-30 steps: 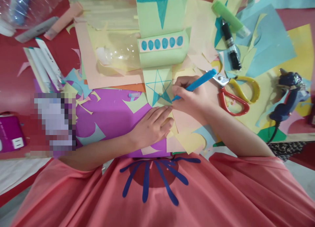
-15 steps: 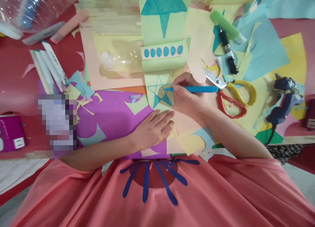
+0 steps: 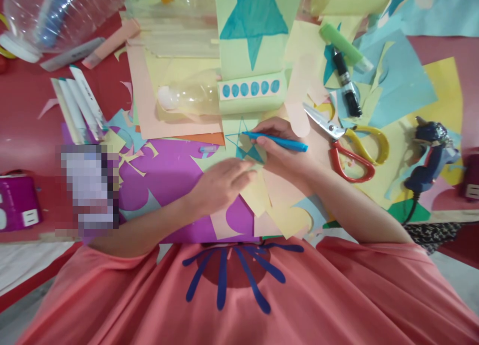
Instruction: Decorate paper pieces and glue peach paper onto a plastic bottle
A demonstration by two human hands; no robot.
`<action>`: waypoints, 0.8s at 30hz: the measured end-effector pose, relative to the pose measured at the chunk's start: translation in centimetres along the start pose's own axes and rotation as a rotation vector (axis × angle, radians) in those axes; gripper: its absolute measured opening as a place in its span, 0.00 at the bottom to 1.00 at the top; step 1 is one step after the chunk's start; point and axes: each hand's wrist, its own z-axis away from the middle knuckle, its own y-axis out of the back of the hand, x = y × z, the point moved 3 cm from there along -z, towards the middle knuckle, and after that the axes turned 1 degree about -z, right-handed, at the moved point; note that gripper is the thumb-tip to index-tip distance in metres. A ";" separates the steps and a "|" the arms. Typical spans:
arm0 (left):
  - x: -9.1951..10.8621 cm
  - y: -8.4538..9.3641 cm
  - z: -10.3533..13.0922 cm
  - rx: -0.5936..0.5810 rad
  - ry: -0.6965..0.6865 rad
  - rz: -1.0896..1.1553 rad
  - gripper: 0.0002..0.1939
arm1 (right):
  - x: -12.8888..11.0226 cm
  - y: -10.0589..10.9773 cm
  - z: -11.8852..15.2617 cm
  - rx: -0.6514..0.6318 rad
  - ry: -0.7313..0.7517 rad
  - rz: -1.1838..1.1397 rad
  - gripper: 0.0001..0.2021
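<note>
My right hand (image 3: 285, 154) is closed round a blue felt-tip pen (image 3: 290, 143). Its tip meets a star outline (image 3: 235, 135) on a pale green paper strip (image 3: 250, 108); some of the star's points are coloured blue-green. Close to the strip's lower end is my left hand (image 3: 220, 182), fingers stretched out and slightly blurred, covering part of the paper below the star. Nothing shows in that hand. Farther up the same strip are a row of blue dots (image 3: 255, 89) and a large blue-green star (image 3: 255, 23).
Open scissors (image 3: 337, 138) lie right of my right hand, near a black marker (image 3: 347, 83) and a dark blue corded tool (image 3: 426, 153). Purple paper (image 3: 160, 165), capped markers (image 3: 80, 103), a blurred-out rectangle (image 3: 90, 187) and a clear bottle (image 3: 190, 95) are leftward.
My left hand has moved up and a little left, uncovering yellow and purple paper. The pen's tip has shifted left across the star, and its back end has swung down toward me.
</note>
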 end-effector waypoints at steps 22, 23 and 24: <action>-4.1 -0.6 -0.4 -0.127 0.422 -0.026 0.22 | 0.0 -0.5 0.3 0.044 -0.083 -0.023 0.14; -4.1 -0.6 -0.4 -0.120 0.422 -0.032 0.22 | 0.0 -0.6 0.3 0.042 -0.092 -0.020 0.14; -4.1 -0.6 -0.4 -0.114 0.419 -0.039 0.22 | 0.0 -0.6 0.3 0.039 -0.099 -0.013 0.14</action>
